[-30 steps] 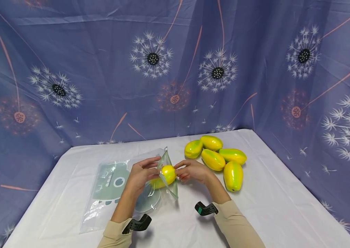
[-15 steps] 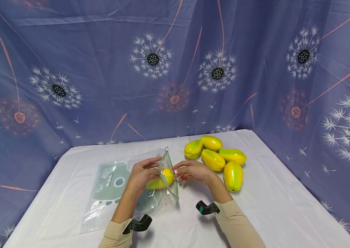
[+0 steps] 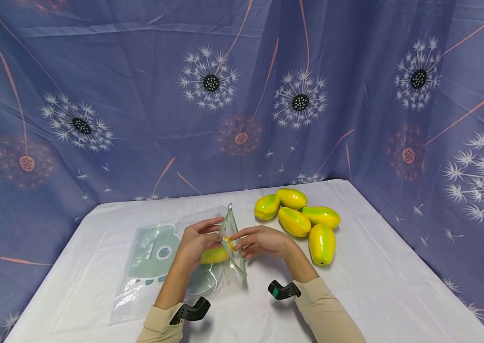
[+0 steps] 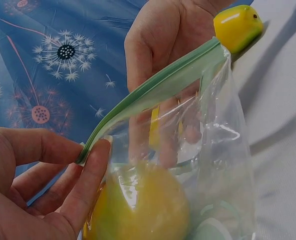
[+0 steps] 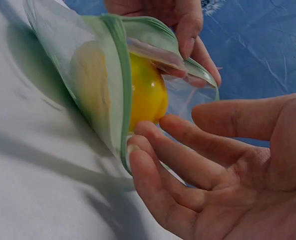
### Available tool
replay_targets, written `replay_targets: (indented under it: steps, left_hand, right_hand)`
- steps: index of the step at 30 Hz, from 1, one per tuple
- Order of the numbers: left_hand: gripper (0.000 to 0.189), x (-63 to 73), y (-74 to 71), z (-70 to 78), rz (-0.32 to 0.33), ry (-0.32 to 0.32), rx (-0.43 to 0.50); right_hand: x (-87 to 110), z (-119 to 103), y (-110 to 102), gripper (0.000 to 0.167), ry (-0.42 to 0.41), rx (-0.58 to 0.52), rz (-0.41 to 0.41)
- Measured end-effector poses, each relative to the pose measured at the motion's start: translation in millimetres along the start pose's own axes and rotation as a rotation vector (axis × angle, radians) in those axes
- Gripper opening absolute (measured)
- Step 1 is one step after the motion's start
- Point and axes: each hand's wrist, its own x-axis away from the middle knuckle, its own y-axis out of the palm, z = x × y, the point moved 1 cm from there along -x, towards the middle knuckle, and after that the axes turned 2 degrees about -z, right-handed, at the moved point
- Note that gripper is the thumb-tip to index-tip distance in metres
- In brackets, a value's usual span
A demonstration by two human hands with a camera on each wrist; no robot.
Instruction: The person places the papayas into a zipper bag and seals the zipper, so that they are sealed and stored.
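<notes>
A clear zip bag (image 3: 126, 305) with a green zip edge and a green cartoon print lies on the cloth, its mouth raised and spread toward the right. My left hand (image 3: 196, 243) pinches the far part of the rim between thumb and fingers, as the left wrist view shows. Inside the bag lies a yellow-green papaya (image 3: 214, 256), its rounded end (image 5: 148, 92) facing the mouth. My right hand (image 3: 265, 242) reaches into the opening with extended fingers, the fingertips (image 5: 147, 129) right at that end of the papaya.
Several more papayas (image 3: 295, 221) lie grouped at the back right of the white-covered table (image 3: 396, 286). A blue dandelion-print curtain (image 3: 242, 95) stands behind and along the sides. Each wrist carries a black camera mount (image 3: 284, 289).
The papaya has slid left, deeper into the bag, and my right hand's fingers have followed it into the mouth. My left hand keeps its hold on the rim.
</notes>
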Motion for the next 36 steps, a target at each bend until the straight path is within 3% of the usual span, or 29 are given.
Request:
replay_targets:
  steps: [5,14,25,36]
  left_hand:
    - [0.047,-0.5,-0.2,0.9,-0.004,0.011,-0.014]
    - [0.047,-3.3,-1.9,1.0,-0.013,0.002,-0.008]
    - [0.048,-5.1,-3.5,-2.1,-0.046,-0.038,0.01]
    - [0.05,-3.6,-7.2,-1.8,-0.071,-0.02,0.028]
  right_hand:
    - [-3.4,1.5,1.9,0.039,-0.001,-0.009,-0.036]
    - [0.5,-1.7,-9.0,0.042,-0.019,-0.026,0.007]
    - [21.1,-14.1,-18.2,0.044,-0.076,0.007,0.156]
    - [54.5,-48.7,-53.0,0.05,-0.048,0.202,0.299]
